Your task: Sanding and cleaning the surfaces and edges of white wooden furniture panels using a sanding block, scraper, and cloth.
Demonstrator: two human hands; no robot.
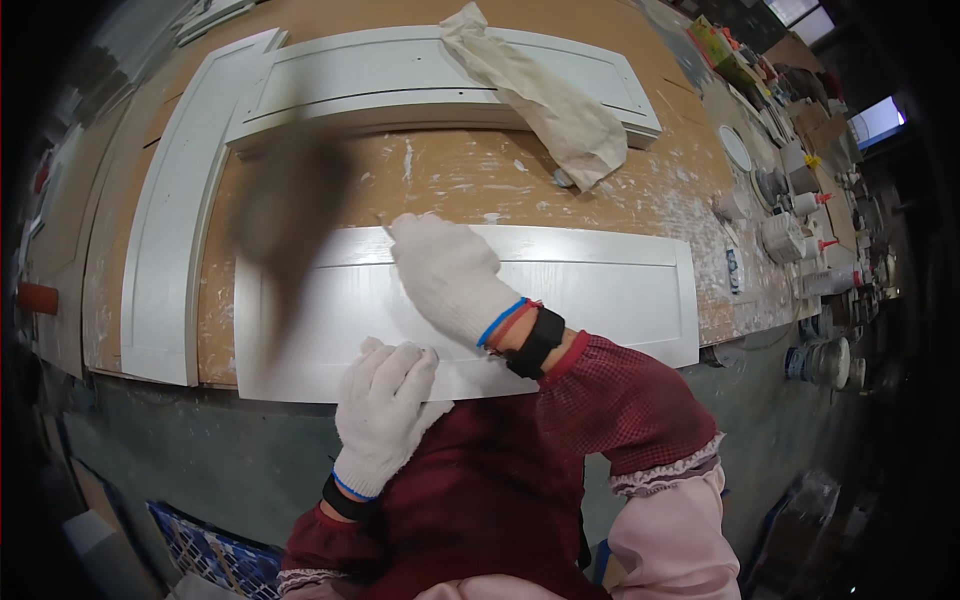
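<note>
A white panel [590,290] with a recessed middle lies on the worktable in front of me. Over its upper middle is my right hand [448,275], in a white knitted glove, its fingers closed. A thin dark tip sticks out past those fingers; the rest of that item is hidden in the glove. My left hand [385,405], gloved too, rests at the panel's near edge, left of centre. Its fingers lie on the panel, slightly bent, with the thumb apart along the edge. A dark blurred shape [292,205] covers part of the panel's left side.
Another white panel [370,75] lies at the back, a beige cloth [540,95] draped over it. A long white panel [175,220] lies along the left. Bottles and tubs [785,237] crowd the paint-marked table's right side. An orange cylinder [38,298] stands far left.
</note>
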